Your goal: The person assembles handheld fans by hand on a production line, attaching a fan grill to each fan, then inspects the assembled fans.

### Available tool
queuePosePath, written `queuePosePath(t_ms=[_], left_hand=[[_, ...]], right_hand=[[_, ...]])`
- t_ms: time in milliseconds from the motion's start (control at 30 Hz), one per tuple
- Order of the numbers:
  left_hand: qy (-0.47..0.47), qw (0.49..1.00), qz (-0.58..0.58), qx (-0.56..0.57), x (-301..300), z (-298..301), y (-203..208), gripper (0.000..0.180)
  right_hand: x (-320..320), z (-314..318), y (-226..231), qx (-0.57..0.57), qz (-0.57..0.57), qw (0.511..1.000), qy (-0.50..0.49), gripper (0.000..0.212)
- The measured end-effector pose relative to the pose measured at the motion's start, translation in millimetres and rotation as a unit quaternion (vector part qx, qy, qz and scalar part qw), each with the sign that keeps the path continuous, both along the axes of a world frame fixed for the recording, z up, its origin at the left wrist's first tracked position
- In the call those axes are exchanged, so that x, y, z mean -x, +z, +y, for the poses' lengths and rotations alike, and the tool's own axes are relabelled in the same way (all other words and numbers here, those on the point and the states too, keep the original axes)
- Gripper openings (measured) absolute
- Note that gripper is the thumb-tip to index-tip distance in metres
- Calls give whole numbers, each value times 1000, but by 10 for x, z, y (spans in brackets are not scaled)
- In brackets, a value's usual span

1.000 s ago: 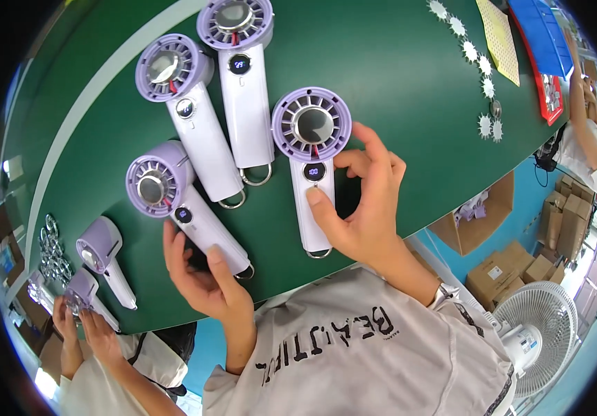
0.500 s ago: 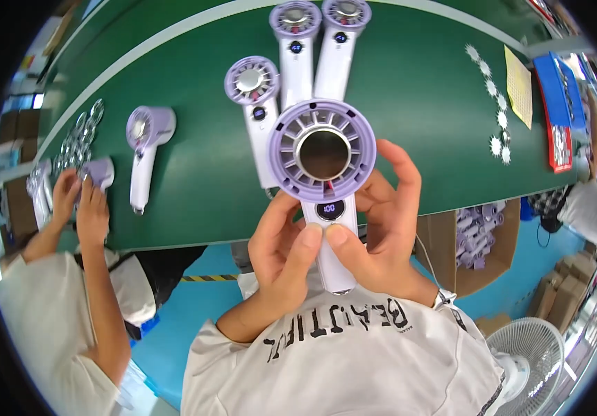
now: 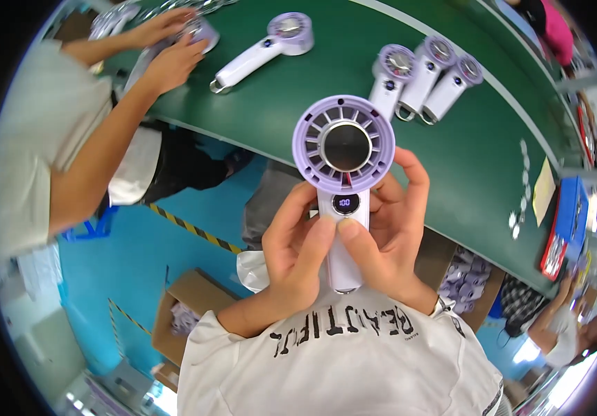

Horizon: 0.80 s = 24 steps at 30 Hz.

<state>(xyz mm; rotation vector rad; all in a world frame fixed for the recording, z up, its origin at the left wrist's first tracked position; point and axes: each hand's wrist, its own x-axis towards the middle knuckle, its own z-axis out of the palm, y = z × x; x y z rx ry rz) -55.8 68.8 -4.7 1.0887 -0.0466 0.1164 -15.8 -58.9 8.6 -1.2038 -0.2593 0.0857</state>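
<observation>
Ctr of frame: purple-and-white handheld fan held upright w/ both hands, close to the camera, round purple grille head up top, white handle pointing down toward the person's chest. Small round display on the handle just below the head is lit. Left hand wraps the handle from the left side, fingers closed on it, thumb pressed on the handle front just under the display. Right hand grips from the right, fingers curled behind handle & head, one fingertip up beside the grille rim, thumb on the handle front next to the left thumb, so both hands are clamped on the fan. Fan sits in the air above the near edge of the green table, not touching it. Upper right on the table: three more fans lying side by side, touching or nearly so, heads away from the camera. Top ctr: a single fan lying flat, head to the right. Upper left: a co-worker's hands on another fan at the table edge. Right edge of the table: yellow paper and beside it a blue-and-red tray. Lower left, on the blue floor: cardboard box.
</observation>
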Motion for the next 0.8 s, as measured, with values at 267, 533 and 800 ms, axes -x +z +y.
queuePosePath(t_ms=[267,533,800], left_hand=[[258,943,125,168,542,359,-261,40],[539,740,233,328,1502,1276,-1634,43],[740,553,288,252,4113,2571,-4227,37]], right_hand=[[91,519,-370,121,-3,966,230,99],[-98,822,-769,291,-35,917,271,48],[-184,809,-1095,371,-67,892,248,44]])
